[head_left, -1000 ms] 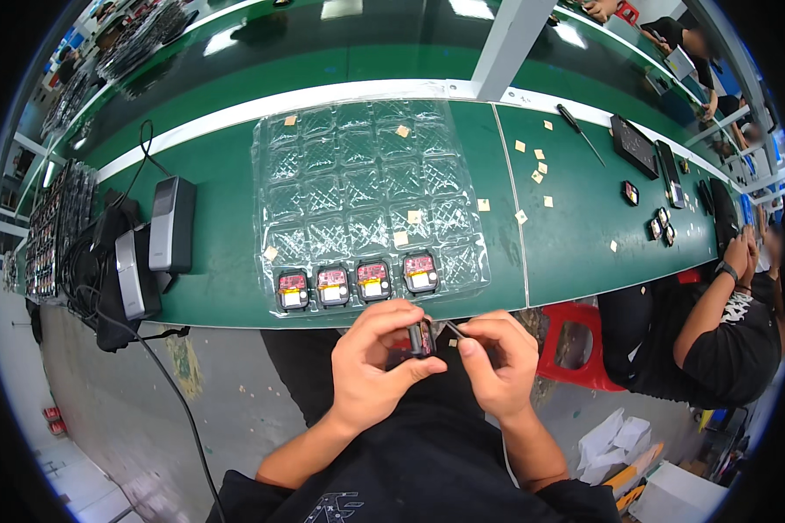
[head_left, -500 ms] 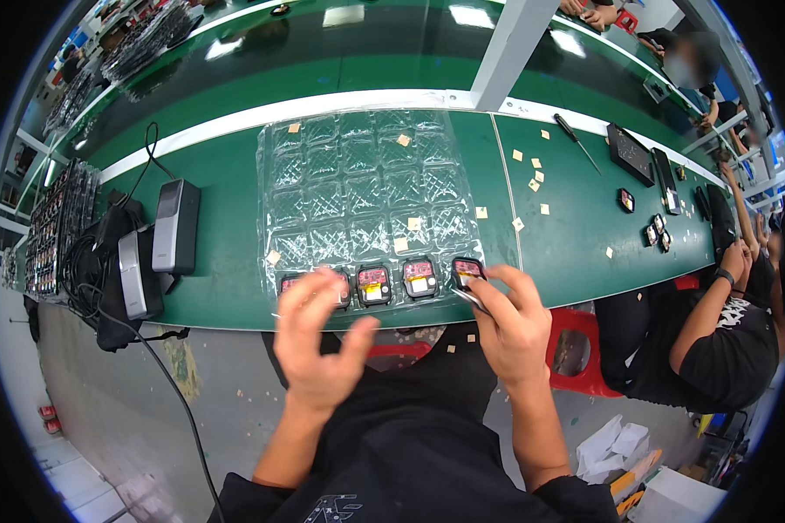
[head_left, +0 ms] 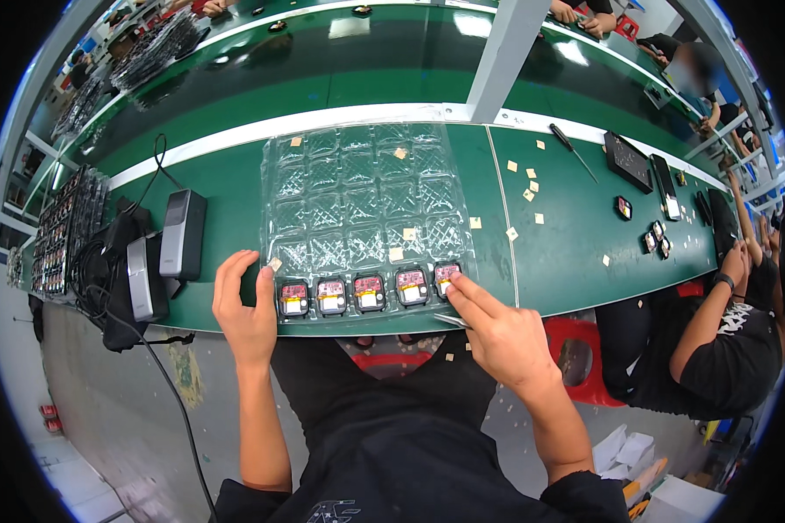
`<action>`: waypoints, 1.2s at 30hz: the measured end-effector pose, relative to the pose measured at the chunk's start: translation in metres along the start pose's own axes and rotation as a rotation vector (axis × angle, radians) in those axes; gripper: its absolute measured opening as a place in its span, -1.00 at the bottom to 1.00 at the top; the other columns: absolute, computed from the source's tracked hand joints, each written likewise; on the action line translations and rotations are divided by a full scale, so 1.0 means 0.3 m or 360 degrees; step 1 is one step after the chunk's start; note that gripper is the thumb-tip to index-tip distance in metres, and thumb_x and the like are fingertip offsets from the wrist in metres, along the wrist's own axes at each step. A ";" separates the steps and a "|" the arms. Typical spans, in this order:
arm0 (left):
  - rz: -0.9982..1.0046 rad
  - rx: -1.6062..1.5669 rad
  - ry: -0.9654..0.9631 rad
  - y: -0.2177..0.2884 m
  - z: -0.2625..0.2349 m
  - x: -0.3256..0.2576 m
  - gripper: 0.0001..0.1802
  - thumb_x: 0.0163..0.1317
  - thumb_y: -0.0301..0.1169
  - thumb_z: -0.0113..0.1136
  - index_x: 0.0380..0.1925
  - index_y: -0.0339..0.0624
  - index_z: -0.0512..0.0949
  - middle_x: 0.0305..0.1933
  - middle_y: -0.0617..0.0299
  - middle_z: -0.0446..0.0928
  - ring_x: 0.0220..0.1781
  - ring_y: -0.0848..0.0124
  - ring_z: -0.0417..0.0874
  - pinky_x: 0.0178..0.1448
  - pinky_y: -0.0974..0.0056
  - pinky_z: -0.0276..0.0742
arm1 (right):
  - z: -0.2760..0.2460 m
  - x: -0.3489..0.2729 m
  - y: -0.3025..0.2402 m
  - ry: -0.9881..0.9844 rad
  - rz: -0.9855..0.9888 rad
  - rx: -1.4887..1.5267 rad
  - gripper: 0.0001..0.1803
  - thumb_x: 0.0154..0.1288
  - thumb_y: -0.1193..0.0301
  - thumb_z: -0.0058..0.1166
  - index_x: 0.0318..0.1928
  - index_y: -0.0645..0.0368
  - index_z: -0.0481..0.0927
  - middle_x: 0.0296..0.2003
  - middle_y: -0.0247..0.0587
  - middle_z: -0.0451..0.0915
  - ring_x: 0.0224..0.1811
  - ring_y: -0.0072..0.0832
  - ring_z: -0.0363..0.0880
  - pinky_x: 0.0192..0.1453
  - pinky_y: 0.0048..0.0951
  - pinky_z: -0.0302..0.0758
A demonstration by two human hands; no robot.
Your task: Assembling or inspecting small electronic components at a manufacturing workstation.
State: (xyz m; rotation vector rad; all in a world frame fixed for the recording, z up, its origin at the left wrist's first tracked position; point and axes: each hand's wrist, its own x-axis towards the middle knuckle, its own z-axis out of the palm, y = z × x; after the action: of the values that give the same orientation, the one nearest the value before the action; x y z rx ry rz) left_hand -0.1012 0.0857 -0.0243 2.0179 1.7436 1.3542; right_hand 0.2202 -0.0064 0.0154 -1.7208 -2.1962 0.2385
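A clear plastic blister tray (head_left: 362,200) lies on the green worktop. Its front row holds several small black square watch-like cases with red, white and yellow insides; one (head_left: 368,293) sits mid-row. My right hand (head_left: 506,340) has a finger on the rightmost case (head_left: 446,275), in the row's end pocket. Metal tweezers (head_left: 451,321) stick out from under those fingers, tips toward the left, held in the same hand. By the tray's front left corner is my left hand (head_left: 246,305), thumb and fingers apart, holding nothing. Small beige square pieces (head_left: 396,254) lie scattered on the tray.
Two grey boxy devices (head_left: 183,235) with black cables stand at left, beside stacked loaded trays (head_left: 61,235). To the right are a screwdriver (head_left: 574,152), a black bin (head_left: 628,161) and loose cases (head_left: 657,237). A co-worker's arm (head_left: 715,305) is at far right; a metal post (head_left: 508,61) rises behind.
My left hand has moved left off the row, uncovering the cases there. My right hand has shifted, and the rightmost case now sits further left, in line with the row.
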 end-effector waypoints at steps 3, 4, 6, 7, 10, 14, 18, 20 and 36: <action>-0.0002 -0.0014 0.0049 -0.007 -0.022 0.003 -0.76 0.34 -0.48 0.31 -0.04 -0.35 0.64 0.04 -0.03 0.65 0.10 0.09 0.68 0.24 0.11 0.55 | -0.009 -0.011 -0.003 -0.0008 0.0005 0.0014 -0.45 0.07 0.65 0.18 0.14 0.10 0.69 0.23 -0.36 0.65 -0.25 -0.26 0.77 -0.29 -0.27 0.70; -0.0022 -0.0023 0.0054 -0.010 -0.016 0.009 -0.75 0.35 -0.45 0.31 -0.04 -0.36 0.64 0.03 -0.02 0.66 0.09 0.12 0.68 0.23 0.14 0.54 | -0.008 -0.003 0.006 -0.0056 0.0027 0.0023 -0.44 0.07 0.65 0.17 0.15 0.10 0.69 0.24 -0.36 0.65 -0.22 -0.24 0.77 -0.26 -0.26 0.71; -0.0087 -0.0053 0.0051 -0.016 -0.006 0.023 -0.75 0.36 -0.44 0.30 -0.04 -0.37 0.64 0.03 -0.01 0.66 0.08 0.14 0.68 0.23 0.15 0.54 | -0.005 0.015 0.032 0.0006 -0.0014 0.0167 -0.45 0.08 0.68 0.15 0.14 0.14 0.69 0.21 -0.29 0.67 -0.19 -0.21 0.77 -0.20 -0.27 0.71; -0.0150 -0.0083 0.0048 -0.017 -0.011 0.025 -0.74 0.37 -0.43 0.29 -0.04 -0.37 0.64 0.02 0.01 0.66 0.08 0.16 0.68 0.23 0.17 0.54 | -0.004 0.018 0.041 0.0068 -0.0054 0.0312 -0.46 0.08 0.70 0.12 0.14 0.18 0.69 0.18 -0.21 0.69 -0.15 -0.18 0.78 -0.15 -0.28 0.71; -0.0214 -0.0125 0.0056 -0.039 -0.006 0.017 -0.73 0.38 -0.42 0.28 -0.02 -0.38 0.64 0.03 0.03 0.67 0.07 0.21 0.67 0.23 0.20 0.52 | -0.007 0.025 0.110 0.0705 -0.0060 0.0481 -0.50 0.10 0.74 0.06 0.09 0.26 0.68 0.12 -0.04 0.68 -0.07 -0.11 0.76 -0.17 -0.25 0.70; -0.0282 -0.0124 -0.0078 -0.020 -0.008 0.022 -0.75 0.36 -0.45 0.28 -0.02 -0.35 0.66 0.02 -0.01 0.72 0.20 0.13 0.69 0.31 0.14 0.52 | -0.008 0.041 0.191 0.0840 0.0365 0.0658 -0.55 0.16 0.79 0.01 0.07 0.34 0.66 -0.01 0.08 0.69 -0.08 -0.09 0.75 -0.08 -0.28 0.65; -0.0207 -0.0095 -0.0203 -0.031 -0.014 0.020 -0.74 0.29 -0.52 0.30 -0.02 -0.31 0.69 0.08 -0.04 0.71 0.33 0.03 0.64 0.37 0.07 0.49 | 0.051 0.055 0.215 0.0850 0.0482 0.0556 -0.59 0.20 0.78 0.00 0.04 0.34 0.67 -0.10 0.08 0.69 -0.17 -0.07 0.72 -0.06 -0.29 0.63; -0.0186 -0.0104 -0.0212 -0.027 -0.031 0.035 -0.73 0.28 -0.52 0.31 -0.02 -0.31 0.69 0.09 -0.04 0.71 0.33 0.03 0.63 0.38 0.07 0.49 | 0.047 0.059 0.205 0.0897 0.0445 0.0510 -0.62 0.21 0.78 0.00 0.01 0.32 0.68 -0.18 0.04 0.70 -0.26 -0.05 0.68 -0.10 -0.30 0.60; -0.0141 -0.0563 -0.0355 -0.186 0.317 0.654 -0.73 0.49 -0.42 0.10 0.05 -0.31 0.65 -0.08 0.07 0.77 0.03 0.29 0.76 0.18 0.20 0.59 | 0.041 0.078 0.153 0.0899 0.0574 0.0524 -0.72 0.19 0.76 0.03 -0.12 0.35 0.68 -0.23 0.05 0.68 -0.24 -0.05 0.70 -0.09 -0.28 0.59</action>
State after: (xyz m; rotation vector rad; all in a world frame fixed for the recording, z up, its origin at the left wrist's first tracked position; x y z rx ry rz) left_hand -0.0912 0.3104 -0.0124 1.7964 1.3706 1.2509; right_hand 0.2525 0.0287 -0.0078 -1.7178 -1.3636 0.1611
